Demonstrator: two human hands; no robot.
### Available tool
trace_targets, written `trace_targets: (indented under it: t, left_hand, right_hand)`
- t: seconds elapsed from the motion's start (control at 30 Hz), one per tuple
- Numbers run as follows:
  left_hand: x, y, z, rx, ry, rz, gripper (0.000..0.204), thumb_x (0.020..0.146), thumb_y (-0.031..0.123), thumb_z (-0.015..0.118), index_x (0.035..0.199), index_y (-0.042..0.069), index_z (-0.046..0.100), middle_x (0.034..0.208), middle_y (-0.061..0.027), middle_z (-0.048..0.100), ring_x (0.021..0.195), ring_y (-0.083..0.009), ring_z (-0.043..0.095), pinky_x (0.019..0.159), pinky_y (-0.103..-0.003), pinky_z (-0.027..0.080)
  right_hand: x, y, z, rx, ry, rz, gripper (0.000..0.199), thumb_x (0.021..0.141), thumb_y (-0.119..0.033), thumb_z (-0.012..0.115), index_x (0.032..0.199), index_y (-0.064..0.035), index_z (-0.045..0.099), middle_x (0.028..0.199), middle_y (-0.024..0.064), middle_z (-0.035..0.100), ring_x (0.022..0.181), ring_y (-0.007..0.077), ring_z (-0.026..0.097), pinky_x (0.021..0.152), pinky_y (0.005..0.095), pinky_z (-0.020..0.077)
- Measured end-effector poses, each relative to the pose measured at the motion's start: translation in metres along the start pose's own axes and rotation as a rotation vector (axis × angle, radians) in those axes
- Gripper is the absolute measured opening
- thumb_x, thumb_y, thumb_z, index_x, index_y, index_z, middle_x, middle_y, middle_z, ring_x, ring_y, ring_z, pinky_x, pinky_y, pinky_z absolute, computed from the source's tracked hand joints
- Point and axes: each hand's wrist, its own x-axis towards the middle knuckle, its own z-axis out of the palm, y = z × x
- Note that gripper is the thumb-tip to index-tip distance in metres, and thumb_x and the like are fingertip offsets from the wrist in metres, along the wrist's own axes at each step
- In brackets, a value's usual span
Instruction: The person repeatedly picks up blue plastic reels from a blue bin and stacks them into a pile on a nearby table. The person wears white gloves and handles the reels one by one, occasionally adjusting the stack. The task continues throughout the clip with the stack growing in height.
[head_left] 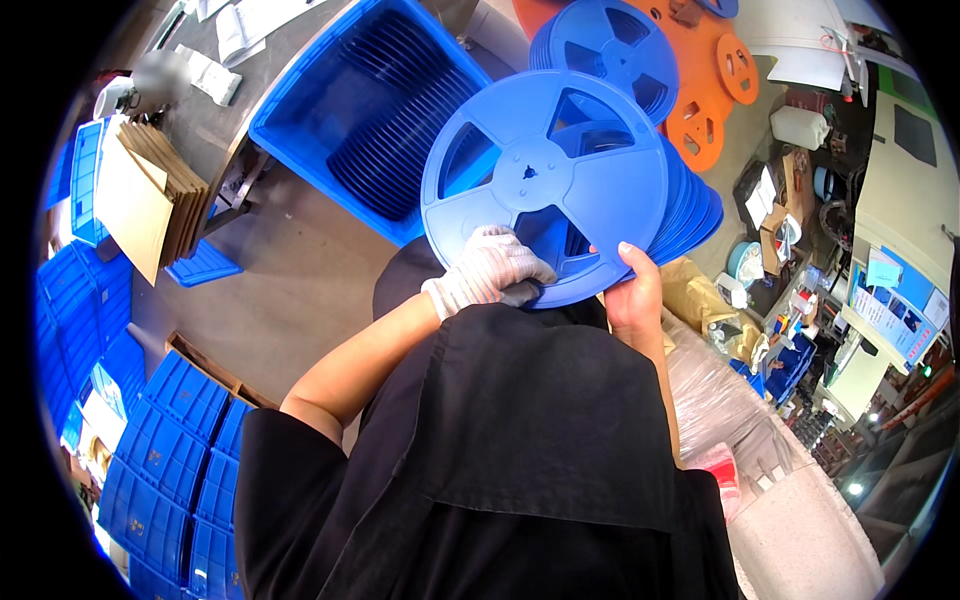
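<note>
A large blue plastic reel (545, 180) with three cut-out windows is held flat in front of me, above a fanned stack of more blue reels (695, 215). My left hand (487, 270), in a white knit glove, presses a dark cloth against the reel's near rim. My bare right hand (634, 290) grips the rim on the right, thumb on top. A black apron covers my front below the hands.
A blue crate (300, 95) packed with upright blue reels sits on a table at upper left. Orange and blue reels (700, 60) lie beyond. Flat cardboard sheets (140, 195) lean at left. Stacked blue bins (170, 460) fill the lower left; cluttered benches are at right.
</note>
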Motion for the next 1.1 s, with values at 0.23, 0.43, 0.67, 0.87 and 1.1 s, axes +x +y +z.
trace_targets:
  t: [0.23,0.43,0.67,0.87,1.1]
  left_hand:
    - [0.005,0.003,-0.004,0.024,-0.013,0.022,0.035,0.061,0.006,0.074,0.095,0.017,0.072,0.081,-0.001,0.067,0.078,-0.024,0.063,0.077,-0.038,0.043]
    - [0.0,-0.001,-0.002,0.019,-0.057,-0.046,0.024,0.068,0.018,0.075,0.091,0.017,0.069,0.084,0.0003,0.067,0.081,-0.0244,0.062,0.085,-0.04,0.042]
    - [0.0,0.027,-0.006,0.389,-0.029,-0.165,0.054,0.067,0.037,0.077,0.111,0.01,0.062,0.087,-0.0105,0.065,0.09,-0.032,0.062,0.097,-0.046,0.042]
    - [-0.022,0.013,-0.034,0.252,0.369,-0.217,0.04,0.069,0.008,0.07,0.108,0.006,0.065,0.091,-0.0166,0.065,0.082,-0.0347,0.063,0.076,-0.041,0.05]
    - [-0.11,-0.032,-0.1,-1.034,1.334,-0.382,0.05,0.094,0.04,0.059,0.121,-0.002,0.053,0.079,-0.0011,0.056,0.076,-0.0164,0.054,0.075,-0.031,0.047]
  right_hand:
    - [0.004,0.0,-0.004,-0.029,-0.031,-0.011,0.035,0.082,-0.012,0.058,0.111,0.006,0.057,0.1,0.0166,0.064,0.092,0.0279,0.062,0.087,0.04,0.0496]
    - [0.001,-0.001,-0.002,-0.06,-0.039,-0.017,0.033,0.082,-0.012,0.059,0.111,0.0052,0.056,0.1,0.0158,0.064,0.091,0.0273,0.062,0.086,0.0392,0.0498]
    - [0.009,-0.007,0.025,-0.117,-0.057,-0.016,0.034,0.087,-0.016,0.061,0.114,0.0036,0.055,0.105,0.0127,0.063,0.094,0.0262,0.061,0.085,0.0384,0.0499]
    - [0.008,-0.004,0.043,-0.065,-0.157,-0.022,0.028,0.096,-0.023,0.058,0.116,-0.005,0.054,0.112,0.0119,0.062,0.103,0.0249,0.061,0.088,0.0391,0.0506]
    - [0.016,-0.007,0.034,-0.036,-0.164,0.01,0.026,0.087,-0.01,0.058,0.113,-0.007,0.053,0.093,0.008,0.06,0.087,0.0214,0.057,0.082,0.0395,0.0486]
